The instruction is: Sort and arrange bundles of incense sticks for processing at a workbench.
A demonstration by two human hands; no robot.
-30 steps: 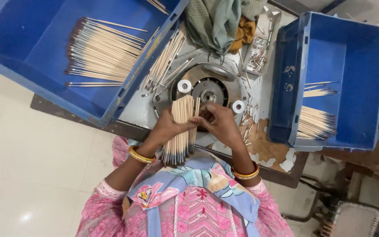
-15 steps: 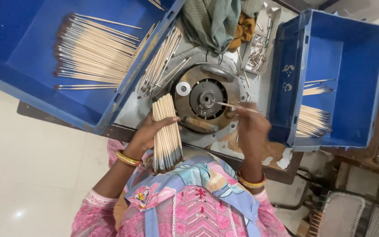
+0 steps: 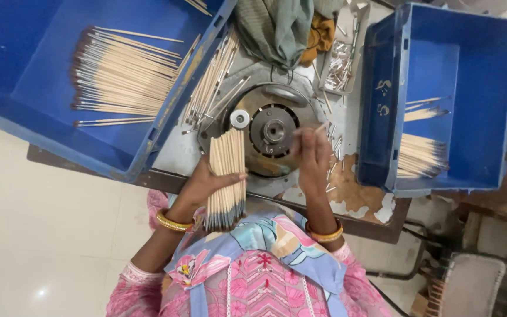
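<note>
Now the right hand [image 3: 314,159] has come back from the side and sits by the round metal machine [image 3: 272,130], fingers pinched on one thin stick [image 3: 311,128]. Close to the body, the left hand [image 3: 206,185] is wrapped tight around a bundle of sticks [image 3: 227,176]. Farther off, two blue bins [image 3: 24,111] [image 3: 482,105] on the counter [image 3: 359,205] hold more sticks.

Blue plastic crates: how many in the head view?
2. One big blue plastic crate sits at upper left, holding a spread of pale wooden sticks. The other blue plastic crate sits at right, with fewer sticks. None seems hidden.
</note>
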